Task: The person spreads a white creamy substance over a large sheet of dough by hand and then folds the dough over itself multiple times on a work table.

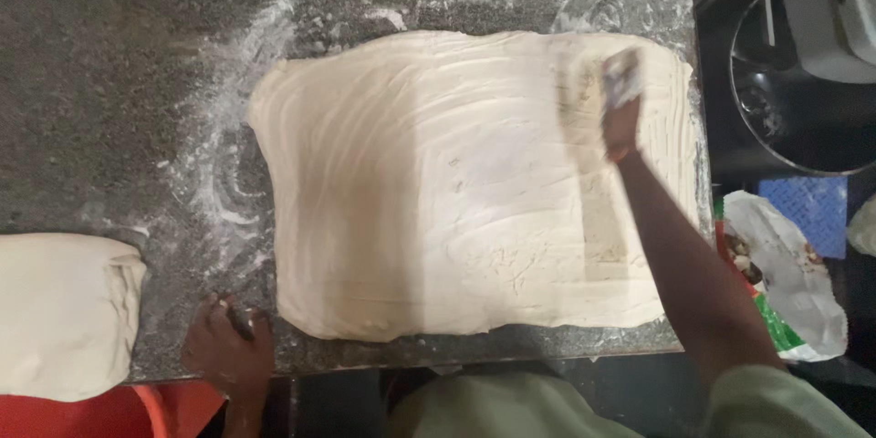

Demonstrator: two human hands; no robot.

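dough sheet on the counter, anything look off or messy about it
Mostly tidy. The dough sheet lies flat, but its left edge is wavy and its far right edge runs almost to the edge of the granite counter. Loose flour is smeared on the stone to its left. The right hand is blurred over it.

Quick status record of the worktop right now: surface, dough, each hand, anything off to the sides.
surface: dark speckled stone counter, dusted with flour
dough sheet: large, rolled flat, centre of the counter
dough block: thick folded piece at the left edge
left hand: resting on the near counter edge, beside the sheet's corner
right hand: blurred, on the sheet's far right part, coated white
right side: round dark pan, crumpled plastic bag
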